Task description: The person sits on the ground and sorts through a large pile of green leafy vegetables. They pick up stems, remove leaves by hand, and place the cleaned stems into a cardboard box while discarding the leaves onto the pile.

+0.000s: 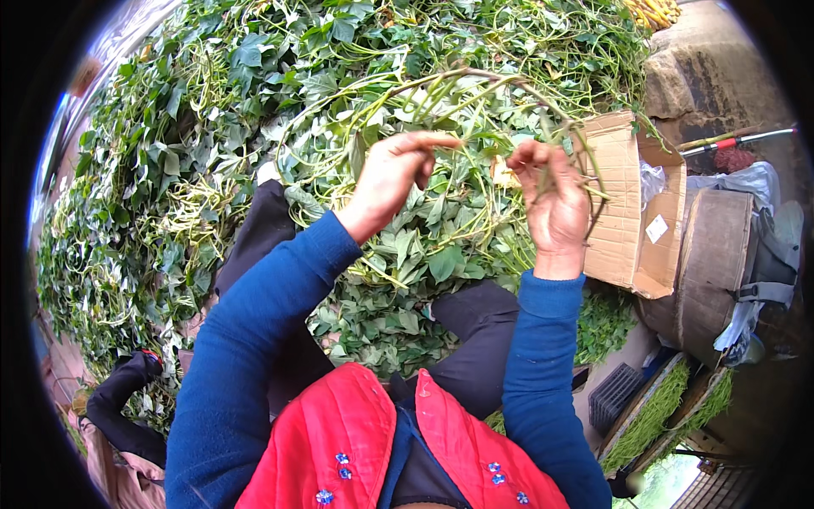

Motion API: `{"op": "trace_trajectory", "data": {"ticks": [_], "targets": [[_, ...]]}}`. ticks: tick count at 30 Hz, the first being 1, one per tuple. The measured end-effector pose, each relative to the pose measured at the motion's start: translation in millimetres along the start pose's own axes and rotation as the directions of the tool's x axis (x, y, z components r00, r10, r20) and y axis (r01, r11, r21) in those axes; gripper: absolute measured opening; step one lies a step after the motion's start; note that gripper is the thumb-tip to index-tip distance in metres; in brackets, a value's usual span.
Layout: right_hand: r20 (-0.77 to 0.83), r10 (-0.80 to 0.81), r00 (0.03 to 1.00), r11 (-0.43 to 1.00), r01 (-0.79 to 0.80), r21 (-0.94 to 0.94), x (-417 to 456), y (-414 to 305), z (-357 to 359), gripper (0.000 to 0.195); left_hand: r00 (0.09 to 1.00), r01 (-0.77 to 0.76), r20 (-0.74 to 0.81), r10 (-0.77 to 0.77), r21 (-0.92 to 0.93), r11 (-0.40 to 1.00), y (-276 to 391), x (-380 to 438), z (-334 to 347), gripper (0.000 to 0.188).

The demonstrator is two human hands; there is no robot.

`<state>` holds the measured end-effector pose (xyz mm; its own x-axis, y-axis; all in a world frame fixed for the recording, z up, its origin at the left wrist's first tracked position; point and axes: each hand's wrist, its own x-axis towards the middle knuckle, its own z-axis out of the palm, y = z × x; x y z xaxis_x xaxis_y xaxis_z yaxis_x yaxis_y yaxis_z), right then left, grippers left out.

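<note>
A large heap of green leafy vines (241, 70) spreads before me and around my legs. My left hand (400, 172) is raised over it, index finger extended to the right; whether it pinches a thin stem is unclear. My right hand (552, 184), fingers curled, is closed on a long brownish vine stem (470, 73) that arches above both hands and hangs down past the right wrist. Loose green stalks trail under the arch. Picked leaves (394, 331) lie between my knees.
At the right, an open cardboard box (610, 197) leans by a large brown round container (715, 254). Below are round trays of thin green stems (648, 413) and a dark plastic crate (615, 396). Another person's dark sleeve (124, 388) shows at lower left.
</note>
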<state>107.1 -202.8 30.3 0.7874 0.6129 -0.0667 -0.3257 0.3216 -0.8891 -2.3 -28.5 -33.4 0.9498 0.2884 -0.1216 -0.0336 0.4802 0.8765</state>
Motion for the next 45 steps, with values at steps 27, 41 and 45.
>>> {"op": "trace_trajectory", "data": {"ticks": [27,41,45], "targets": [[-0.147,-0.048,0.988,0.999,0.048,-0.005,4.7,31.0,32.9,0.016,0.962,0.068,-0.263,0.071,0.485,0.872,-53.7,17.2,-4.8,0.089],[0.043,0.035,0.998,0.990,-0.041,0.138,1.5,18.3,13.6,0.030,0.996,0.064,-0.064,-0.068,-0.065,0.996,-24.3,27.3,10.4,0.043],[0.012,0.072,0.997,0.993,-0.071,-0.093,1.2,13.1,20.5,0.033,0.996,0.086,0.006,-0.086,-0.027,0.996,-20.3,28.0,13.4,0.022]]}}
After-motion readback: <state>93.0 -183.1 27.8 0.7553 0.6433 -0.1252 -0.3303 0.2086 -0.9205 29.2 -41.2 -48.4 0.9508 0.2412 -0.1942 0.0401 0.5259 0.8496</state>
